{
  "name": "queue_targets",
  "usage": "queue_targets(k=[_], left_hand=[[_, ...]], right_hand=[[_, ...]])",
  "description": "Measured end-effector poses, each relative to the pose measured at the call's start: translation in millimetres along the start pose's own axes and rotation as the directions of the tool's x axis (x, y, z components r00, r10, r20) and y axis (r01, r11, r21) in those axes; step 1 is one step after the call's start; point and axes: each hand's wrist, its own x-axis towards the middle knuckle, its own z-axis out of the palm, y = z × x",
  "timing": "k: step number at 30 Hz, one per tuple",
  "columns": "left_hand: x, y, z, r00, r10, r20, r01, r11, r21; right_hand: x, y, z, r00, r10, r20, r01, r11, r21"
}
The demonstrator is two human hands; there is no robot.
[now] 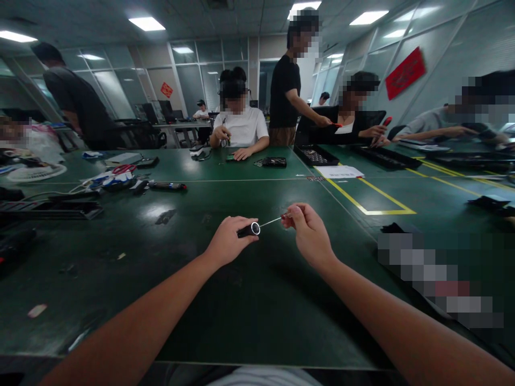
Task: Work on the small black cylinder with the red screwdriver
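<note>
My left hand [230, 240] is closed round a short black cylinder-shaped device [244, 231] with a bright ring at its end, which faces right. Between the thumb and fingers of my right hand [311, 236] is a thin screwdriver [270, 221], its handle mostly covered and showing a little red. The metal shaft points left, and its tip is at the ringed end of the black device; whether it touches cannot be made out. Both hands are above the green table [241, 311], over its middle.
A pen-like black tool [168, 186] and a pile of cables and tools [115, 177] lie at the left. A pixelated dark object [434, 273] is at the right. Across the table sits a person in white [251, 126], with black trays [316, 155] and a paper sheet [340, 171] nearby.
</note>
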Motion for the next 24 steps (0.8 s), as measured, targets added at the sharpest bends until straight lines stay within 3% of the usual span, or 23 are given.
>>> queue_targets(k=[6,12,16,24], left_hand=[[-1,0,0.9,1.0,-0.005,0.02,0.005,1.0,0.01],[-2,1,1.5,0.999,0.001,0.036,-0.002,1.0,0.017],[-1,3,1.1,0.999,-0.01,0.041,0.009,1.0,0.01],[-1,0,2.2,0.998,-0.014,0.061,0.013,1.0,0.015]], right_hand=[[-11,-19,-2,0.975,-0.192,0.108,0.216,0.928,-0.302],[-12,-27,-6,0.904,-0.313,0.29,0.417,0.791,-0.448],[-11,-26,-6,0.888,-0.332,0.32,0.452,0.757,-0.471],[-10,-27,-6,0.901,-0.327,0.285,0.43,0.759,-0.489]])
